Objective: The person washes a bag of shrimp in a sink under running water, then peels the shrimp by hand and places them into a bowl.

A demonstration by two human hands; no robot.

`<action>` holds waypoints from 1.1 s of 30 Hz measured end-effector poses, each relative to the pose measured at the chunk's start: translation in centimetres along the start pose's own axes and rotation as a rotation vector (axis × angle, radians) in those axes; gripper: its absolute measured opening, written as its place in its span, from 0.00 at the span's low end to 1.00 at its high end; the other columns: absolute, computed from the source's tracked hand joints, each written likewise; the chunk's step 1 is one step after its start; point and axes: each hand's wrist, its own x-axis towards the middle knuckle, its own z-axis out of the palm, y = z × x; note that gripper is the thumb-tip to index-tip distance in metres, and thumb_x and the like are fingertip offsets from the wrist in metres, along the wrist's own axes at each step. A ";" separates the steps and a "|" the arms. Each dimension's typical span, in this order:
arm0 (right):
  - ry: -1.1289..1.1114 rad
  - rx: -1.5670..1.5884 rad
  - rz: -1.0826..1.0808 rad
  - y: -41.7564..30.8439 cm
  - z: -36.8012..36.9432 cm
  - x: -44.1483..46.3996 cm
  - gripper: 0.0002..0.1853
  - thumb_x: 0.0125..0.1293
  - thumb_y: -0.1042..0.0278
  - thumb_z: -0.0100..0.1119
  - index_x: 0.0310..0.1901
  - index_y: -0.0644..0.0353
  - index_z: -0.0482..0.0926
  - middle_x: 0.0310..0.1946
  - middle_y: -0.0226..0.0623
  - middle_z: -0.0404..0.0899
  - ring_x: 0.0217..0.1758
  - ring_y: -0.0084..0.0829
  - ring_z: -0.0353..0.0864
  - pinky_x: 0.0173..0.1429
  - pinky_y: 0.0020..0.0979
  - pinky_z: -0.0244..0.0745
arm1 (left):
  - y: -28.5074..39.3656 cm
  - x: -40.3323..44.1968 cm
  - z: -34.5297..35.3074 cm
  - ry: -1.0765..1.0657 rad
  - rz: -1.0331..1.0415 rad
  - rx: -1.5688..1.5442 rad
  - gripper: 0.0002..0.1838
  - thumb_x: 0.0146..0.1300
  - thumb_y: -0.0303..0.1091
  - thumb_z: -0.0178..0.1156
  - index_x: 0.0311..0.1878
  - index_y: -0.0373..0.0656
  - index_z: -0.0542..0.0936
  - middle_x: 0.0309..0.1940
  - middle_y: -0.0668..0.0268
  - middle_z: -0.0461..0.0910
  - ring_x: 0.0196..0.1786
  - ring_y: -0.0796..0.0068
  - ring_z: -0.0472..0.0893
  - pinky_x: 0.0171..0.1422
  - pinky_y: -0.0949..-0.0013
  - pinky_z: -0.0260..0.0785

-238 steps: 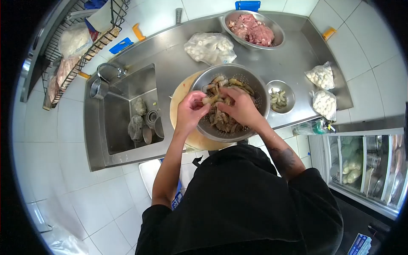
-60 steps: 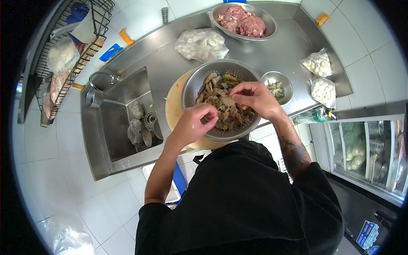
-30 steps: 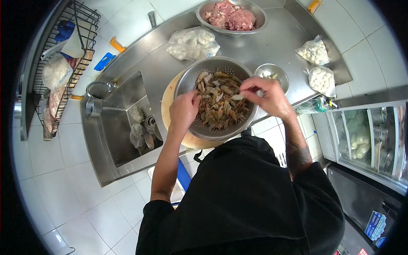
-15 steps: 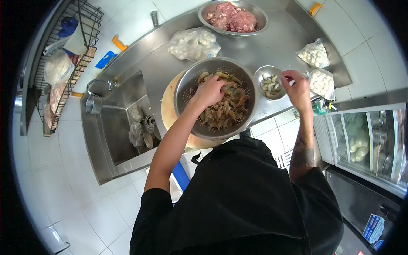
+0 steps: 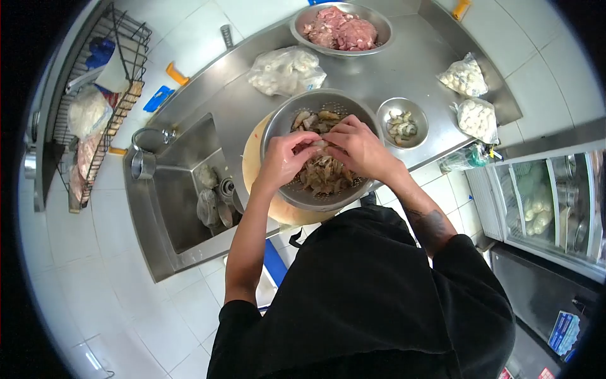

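Note:
Both hands meet above a metal colander (image 5: 275,134) heaped with unpeeled shrimp (image 5: 325,172). My left hand (image 5: 291,156) pinches one shrimp (image 5: 320,144) at its left side. From the right, my right hand (image 5: 361,149) has its fingers closed on that same shrimp, which they partly cover. Just right of the colander stands a small metal bowl (image 5: 421,135) holding several pale peeled shrimp (image 5: 401,126). Under the colander lies a round, light-coloured board (image 5: 254,151).
A clear bag of white pieces (image 5: 287,71) and a bowl of raw meat (image 5: 344,30) are behind the colander. Two more bags (image 5: 464,77) lie at right. The sink (image 5: 183,208) is on the left, a glass-door fridge (image 5: 536,202) on the right.
My right hand has moved left from beside the small bowl to over the colander. My left hand has risen out of the heap, and both now hold a shrimp.

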 end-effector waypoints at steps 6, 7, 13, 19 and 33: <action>0.021 -0.028 -0.105 -1.5 1.3 0.8 0.10 0.59 0.63 0.67 0.39 0.57 0.85 0.35 0.34 0.81 0.49 0.38 0.76 0.53 0.41 0.65 | 0.7 -2.7 -1.2 0.074 0.013 0.012 0.12 0.60 0.26 0.70 0.47 0.35 0.84 0.36 0.61 0.86 0.34 0.75 0.83 0.43 0.69 0.76; 0.043 -0.028 -0.126 -1.5 1.6 0.9 0.08 0.58 0.64 0.67 0.36 0.56 0.84 0.33 0.33 0.80 0.48 0.38 0.76 0.52 0.41 0.64 | 0.7 -3.0 -1.1 0.093 0.023 0.029 0.12 0.59 0.26 0.70 0.46 0.35 0.84 0.36 0.60 0.86 0.33 0.74 0.83 0.43 0.69 0.76; -0.288 -0.191 0.111 -2.7 2.2 0.0 0.12 0.59 0.60 0.68 0.41 0.55 0.86 0.38 0.34 0.82 0.50 0.38 0.76 0.54 0.40 0.63 | -0.6 -3.5 0.8 0.429 0.197 0.337 0.10 0.57 0.23 0.70 0.43 0.37 0.84 0.34 0.61 0.85 0.35 0.75 0.84 0.40 0.72 0.76; 0.088 -0.288 0.016 -3.5 1.4 -0.6 0.19 0.61 0.57 0.67 0.53 0.54 0.83 0.48 0.34 0.81 0.57 0.42 0.73 0.58 0.44 0.69 | -0.7 -4.0 -0.9 0.164 -0.022 0.051 0.10 0.57 0.18 0.67 0.42 0.38 0.81 0.34 0.64 0.83 0.36 0.79 0.83 0.41 0.74 0.76; -0.154 0.162 -0.122 -2.1 0.0 -0.5 0.05 0.66 0.72 0.60 0.40 0.65 0.79 0.35 0.44 0.78 0.46 0.47 0.76 0.52 0.43 0.73 | -0.4 -4.6 -2.3 -0.135 -0.197 -0.343 0.08 0.60 0.22 0.69 0.42 0.36 0.82 0.31 0.70 0.82 0.33 0.83 0.81 0.40 0.76 0.75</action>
